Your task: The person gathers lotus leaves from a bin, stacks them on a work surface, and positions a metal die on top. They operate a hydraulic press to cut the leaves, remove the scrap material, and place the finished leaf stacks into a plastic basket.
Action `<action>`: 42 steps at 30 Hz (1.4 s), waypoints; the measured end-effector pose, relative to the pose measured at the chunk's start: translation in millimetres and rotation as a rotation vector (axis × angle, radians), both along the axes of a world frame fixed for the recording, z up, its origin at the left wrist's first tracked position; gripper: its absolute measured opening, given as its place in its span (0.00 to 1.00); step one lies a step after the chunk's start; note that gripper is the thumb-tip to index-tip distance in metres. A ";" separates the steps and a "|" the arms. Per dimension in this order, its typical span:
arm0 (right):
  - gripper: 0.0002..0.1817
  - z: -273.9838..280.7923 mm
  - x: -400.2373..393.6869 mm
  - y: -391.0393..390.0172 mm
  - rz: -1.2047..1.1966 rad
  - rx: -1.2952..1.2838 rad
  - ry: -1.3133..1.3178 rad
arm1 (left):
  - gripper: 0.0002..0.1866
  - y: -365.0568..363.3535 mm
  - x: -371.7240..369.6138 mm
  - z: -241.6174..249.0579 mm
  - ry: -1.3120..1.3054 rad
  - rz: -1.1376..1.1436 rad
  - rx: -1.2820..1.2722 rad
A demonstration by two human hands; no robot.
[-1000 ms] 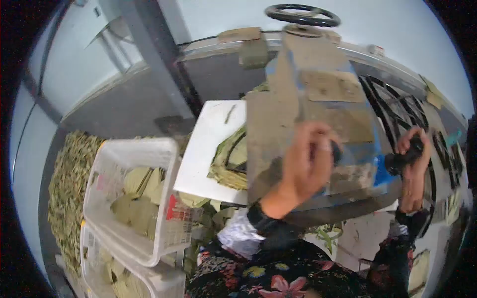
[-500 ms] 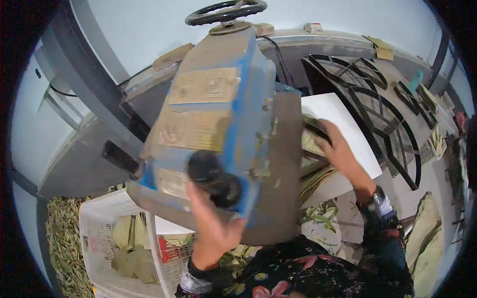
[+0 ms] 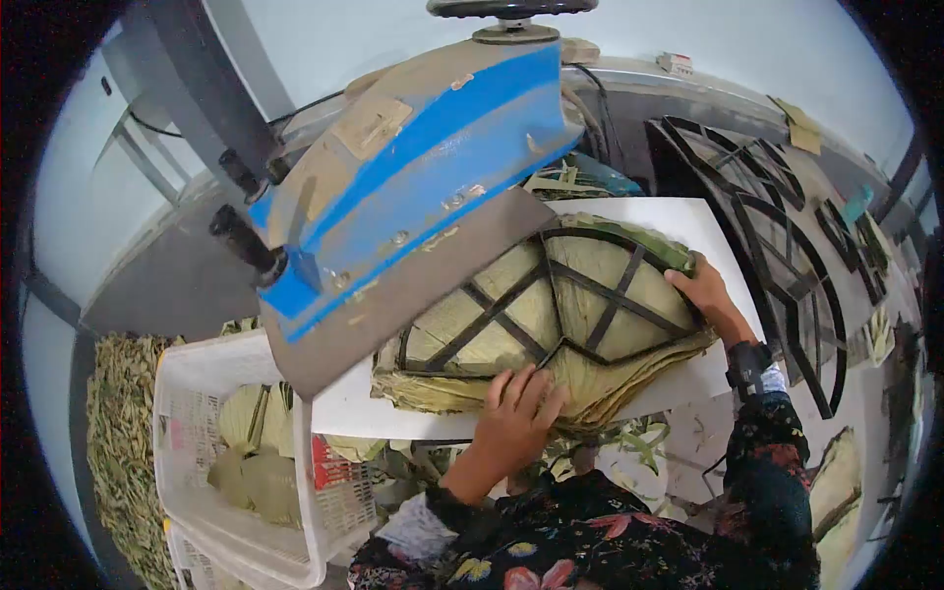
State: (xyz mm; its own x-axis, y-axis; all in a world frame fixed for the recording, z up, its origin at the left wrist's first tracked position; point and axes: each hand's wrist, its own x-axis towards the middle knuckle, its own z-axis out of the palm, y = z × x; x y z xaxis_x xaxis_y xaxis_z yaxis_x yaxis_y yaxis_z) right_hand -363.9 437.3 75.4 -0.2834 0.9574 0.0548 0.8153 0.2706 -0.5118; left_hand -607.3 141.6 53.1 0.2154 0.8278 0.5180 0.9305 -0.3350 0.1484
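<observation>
A black metal cutting die (image 3: pixel 602 346) with crossbars lies on a stack of large dried leaves (image 3: pixel 472 395), on a white board (image 3: pixel 354 411). My left hand (image 3: pixel 508 423) rests at the front of the stack, fingers extended, with the tips touching the die's near edge. At the right end, my right hand (image 3: pixel 706 293) grips the die's rim and the stack edge beside it. The blue press head (image 3: pixel 433 157) with its flat plate (image 3: pixel 413 305) is swung to the left and covers the board's back left part. Two black handles (image 3: pixel 241 241) stick out of its front.
A white plastic crate (image 3: pixel 317 492) with cut leaf pieces stands at the lower left, by a heap of leaf scraps (image 3: pixel 128 462). More black dies (image 3: pixel 787 265) lie on the right. A black handwheel (image 3: pixel 511 8) tops the press.
The press head has swung left, uncovering the die and leaves. My left hand has left the press handle and come to the stack's front edge. My right hand stays at the right end.
</observation>
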 end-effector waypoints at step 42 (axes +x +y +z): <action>0.10 -10.1 -103.3 -55.8 0.724 0.298 -0.238 | 0.23 87.0 -62.6 35.6 0.420 0.186 -0.253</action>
